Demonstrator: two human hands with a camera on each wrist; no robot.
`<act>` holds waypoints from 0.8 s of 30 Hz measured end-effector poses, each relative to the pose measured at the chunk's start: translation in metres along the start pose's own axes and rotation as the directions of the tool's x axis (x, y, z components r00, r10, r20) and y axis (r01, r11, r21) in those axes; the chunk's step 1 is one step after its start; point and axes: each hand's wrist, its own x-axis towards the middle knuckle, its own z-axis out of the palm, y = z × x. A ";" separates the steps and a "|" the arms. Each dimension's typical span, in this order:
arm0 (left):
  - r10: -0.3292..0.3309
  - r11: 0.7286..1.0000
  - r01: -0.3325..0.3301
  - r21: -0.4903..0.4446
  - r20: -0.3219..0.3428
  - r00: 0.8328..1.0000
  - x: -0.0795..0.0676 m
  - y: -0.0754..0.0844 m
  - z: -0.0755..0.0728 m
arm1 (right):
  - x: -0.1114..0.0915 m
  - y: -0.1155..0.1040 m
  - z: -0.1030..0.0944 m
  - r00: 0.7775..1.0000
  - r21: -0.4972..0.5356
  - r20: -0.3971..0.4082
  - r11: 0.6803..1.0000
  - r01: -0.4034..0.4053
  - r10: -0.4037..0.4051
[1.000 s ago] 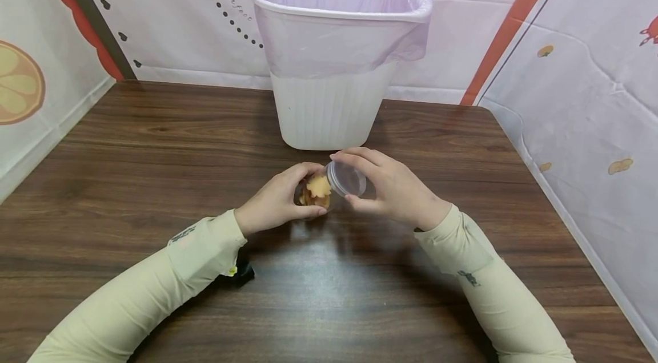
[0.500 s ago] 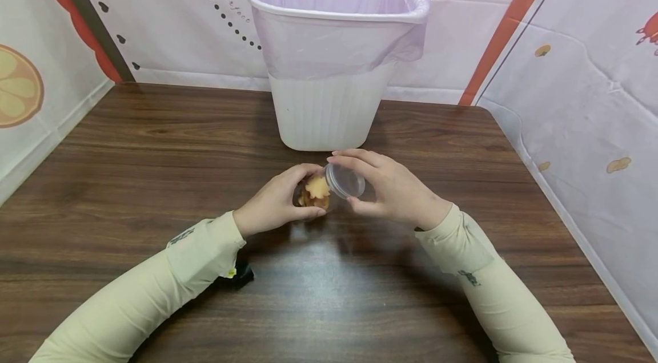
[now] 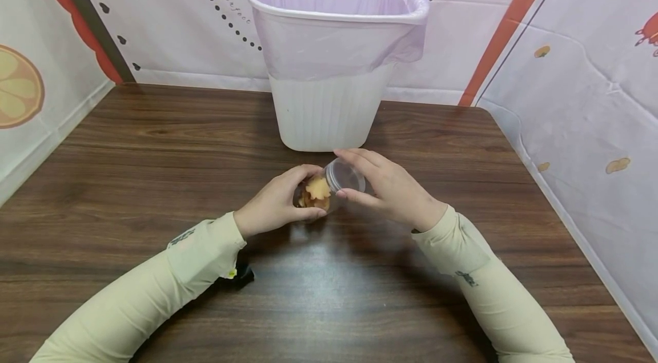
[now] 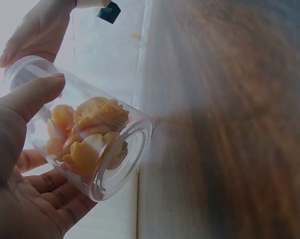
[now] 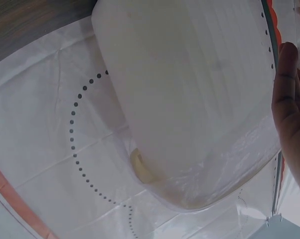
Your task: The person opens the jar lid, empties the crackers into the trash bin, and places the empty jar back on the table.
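Observation:
A clear plastic jar (image 4: 97,92) holds several orange-yellow scalloped pieces (image 4: 92,134) that look like pastries. My left hand (image 3: 275,201) grips it round the side, thumb above and fingers beneath in the left wrist view. The jar lies tilted, its base toward the lower left and its clear lid (image 3: 351,176) facing right. My right hand (image 3: 394,190) spans that lid, fingertips at its far edge and thumb at the near one. In the right wrist view, only part of the right hand (image 5: 293,109) shows at the right edge.
A tall white trash bin (image 3: 324,112) with a pale purple liner (image 3: 339,46) stands just behind the hands on the dark wood table (image 3: 169,140). A small black object (image 3: 243,276) shows beside the left sleeve. Printed cloth (image 3: 570,83) borders the table.
The right hand's fingertips and thumb have shifted slightly round the lid. The left hand and jar stay nearly in place.

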 end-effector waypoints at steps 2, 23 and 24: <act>-0.001 1.000 0.001 -0.002 0.000 1.000 0.000 0.000 0.000 | 0.000 0.000 0.000 1.000 -0.003 0.006 1.000 -0.009 0.010; 0.001 1.000 -0.001 0.016 0.001 1.000 0.000 0.003 0.000 | 0.000 -0.006 0.003 0.980 -0.109 -0.103 0.978 -0.179 0.168; 0.002 1.000 -0.002 0.015 0.002 1.000 0.000 0.004 0.000 | 0.000 -0.007 0.003 0.980 -0.104 -0.100 0.978 -0.182 0.172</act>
